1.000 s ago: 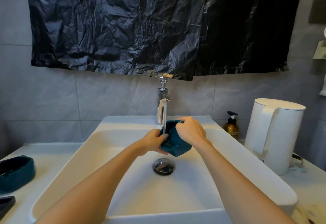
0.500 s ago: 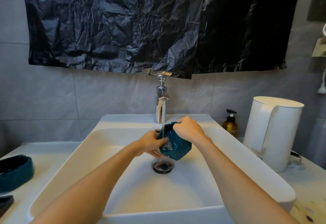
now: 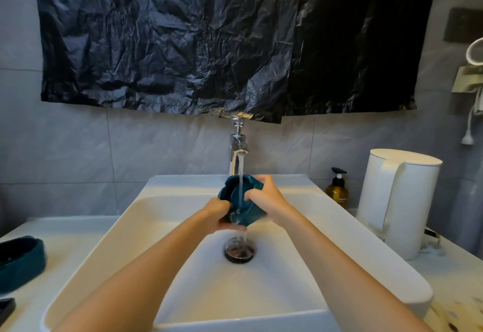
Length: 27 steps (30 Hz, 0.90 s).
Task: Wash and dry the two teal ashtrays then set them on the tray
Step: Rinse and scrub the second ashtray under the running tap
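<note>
The job looks barely begun. At far left the second teal ashtray (image 3: 21, 263) waits on the table, seemingly unwashed (its inside is hidden from here). Over the sink (image 3: 209, 292), the left hand (image 3: 218, 214) cups the first ashtray (image 3: 254, 213) from below, grip curled round its edge. The right hand (image 3: 264, 197) clasps the right rim, thumb inside. Tap water (image 3: 241, 172) pours into the tilted bowl and spills toward the drain (image 3: 239, 252). Drying and traying are undone, and no tray clearly shows.
</note>
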{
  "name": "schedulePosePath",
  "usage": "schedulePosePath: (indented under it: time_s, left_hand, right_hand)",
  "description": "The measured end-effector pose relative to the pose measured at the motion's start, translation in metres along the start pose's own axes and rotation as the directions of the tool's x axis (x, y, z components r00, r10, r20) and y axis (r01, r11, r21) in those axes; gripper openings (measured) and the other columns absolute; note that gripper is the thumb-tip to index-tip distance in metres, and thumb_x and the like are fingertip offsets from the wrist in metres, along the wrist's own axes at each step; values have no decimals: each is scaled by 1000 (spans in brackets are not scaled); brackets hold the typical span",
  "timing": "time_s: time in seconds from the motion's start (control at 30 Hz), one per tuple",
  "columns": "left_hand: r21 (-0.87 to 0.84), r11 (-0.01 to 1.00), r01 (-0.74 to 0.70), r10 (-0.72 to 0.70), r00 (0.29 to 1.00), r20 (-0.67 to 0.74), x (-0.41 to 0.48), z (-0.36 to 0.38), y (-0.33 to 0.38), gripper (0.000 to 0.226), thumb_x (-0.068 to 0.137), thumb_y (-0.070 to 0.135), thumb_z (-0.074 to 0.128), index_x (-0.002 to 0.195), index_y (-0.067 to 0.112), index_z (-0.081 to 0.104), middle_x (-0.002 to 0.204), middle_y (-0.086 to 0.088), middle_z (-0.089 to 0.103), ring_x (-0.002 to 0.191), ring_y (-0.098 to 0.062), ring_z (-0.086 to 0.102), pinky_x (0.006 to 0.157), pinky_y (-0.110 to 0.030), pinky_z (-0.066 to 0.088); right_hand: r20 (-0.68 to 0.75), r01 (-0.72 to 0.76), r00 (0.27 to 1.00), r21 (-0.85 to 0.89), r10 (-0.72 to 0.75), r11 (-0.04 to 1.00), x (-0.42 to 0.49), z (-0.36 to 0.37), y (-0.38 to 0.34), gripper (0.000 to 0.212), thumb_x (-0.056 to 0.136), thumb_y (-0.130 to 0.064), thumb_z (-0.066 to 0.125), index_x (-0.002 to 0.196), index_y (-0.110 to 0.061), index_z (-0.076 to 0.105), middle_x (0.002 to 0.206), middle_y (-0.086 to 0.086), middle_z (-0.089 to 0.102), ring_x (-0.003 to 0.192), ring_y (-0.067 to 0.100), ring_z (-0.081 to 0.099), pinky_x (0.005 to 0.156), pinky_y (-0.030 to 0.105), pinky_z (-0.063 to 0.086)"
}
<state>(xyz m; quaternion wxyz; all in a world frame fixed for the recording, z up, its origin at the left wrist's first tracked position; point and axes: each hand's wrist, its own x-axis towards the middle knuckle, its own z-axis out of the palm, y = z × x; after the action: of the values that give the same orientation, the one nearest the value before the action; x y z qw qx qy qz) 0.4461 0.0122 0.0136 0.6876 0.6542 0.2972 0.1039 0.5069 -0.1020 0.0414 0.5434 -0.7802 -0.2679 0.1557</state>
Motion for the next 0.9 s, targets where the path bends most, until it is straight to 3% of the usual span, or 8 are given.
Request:
schedulePosePath:
  time_s: [0.13, 0.3, 0.43, 0.53, 0.6, 0.67, 0.77, 0.9]
  left_hand:
    - [61, 997, 46, -51, 994, 96, -1, -10, 0, 23, 96, 0, 43, 118, 1, 50, 114, -21, 63, 90, -35, 70, 75, -44, 59]
    - [475, 843, -252, 234, 967, 99, -5, 5, -10, 33, 90, -6, 50, 112, 18, 48, 110, -10, 59, 90, -32, 67, 61, -38, 60]
    - [575, 734, -362, 358, 925, 126, 1, 6, -14, 8, 95, 15, 54, 103, 14, 54, 103, -10, 65, 82, -26, 68, 56, -25, 58]
    - [682, 623, -383, 442, 892, 96, 2, 7, -11, 21, 98, 32, 49, 92, 13, 57, 93, -7, 66, 75, -19, 59, 57, -20, 46]
    - [667, 649, -366, 414, 905, 94, 3, 8, -9, 33, 100, 36, 41, 94, 8, 59, 94, -10, 65, 79, -22, 59, 69, -29, 48]
    - [531, 776, -340, 303, 940, 159, 4, 7, -7, 30, 103, 26, 34, 106, 6, 56, 105, -15, 65, 91, -26, 65, 82, -37, 56]
    - [299, 922, -248, 152, 939, 310, 0, 1, -4, 24, 103, 8, 31, 120, 7, 49, 118, -16, 61, 102, -28, 66, 85, -37, 57]
    - [349, 897, -270, 193, 951, 241, -3, 2, -6, 26, 103, 10, 34, 122, 5, 50, 115, -16, 63, 92, -26, 69, 77, -34, 59]
  right_hand:
    - [-74, 119, 987, -283, -145, 952, 1, 7, 3, 35, 92, -14, 38, 125, -28, 41, 116, 6, 55, 98, 26, 53, 78, 35, 45]
    - [-73, 19, 995, -520, -66, 854, -5, -5, 1, 18, 88, -19, 41, 95, -22, 57, 101, 9, 60, 88, 29, 52, 62, 30, 35]
    - [-29, 42, 997, -565, -72, 824, -9, -10, -3, 17, 84, -22, 45, 83, -20, 61, 90, 8, 59, 79, 25, 49, 56, 28, 33]
    - [-33, 38, 997, -538, -66, 842, -9, -14, -5, 19, 80, -21, 46, 62, -20, 45, 79, 7, 52, 73, 26, 46, 53, 29, 29]
    - [-68, 20, 996, -514, -64, 858, -8, -18, -6, 18, 81, -21, 46, 64, -21, 52, 84, 7, 56, 78, 28, 49, 57, 30, 33]
    - [-121, 9, 989, -515, -82, 857, -7, -21, -7, 21, 84, -21, 45, 81, -24, 65, 92, 7, 62, 84, 28, 53, 62, 30, 37]
    - [-145, 32, 980, -552, -133, 833, -6, -21, -5, 29, 87, -21, 44, 101, -25, 69, 99, 6, 64, 86, 26, 54, 65, 29, 40]
    - [-105, 49, 987, -524, -121, 850, -6, -19, -3, 28, 90, -22, 43, 101, -22, 68, 96, 6, 63, 80, 22, 51, 60, 27, 39]
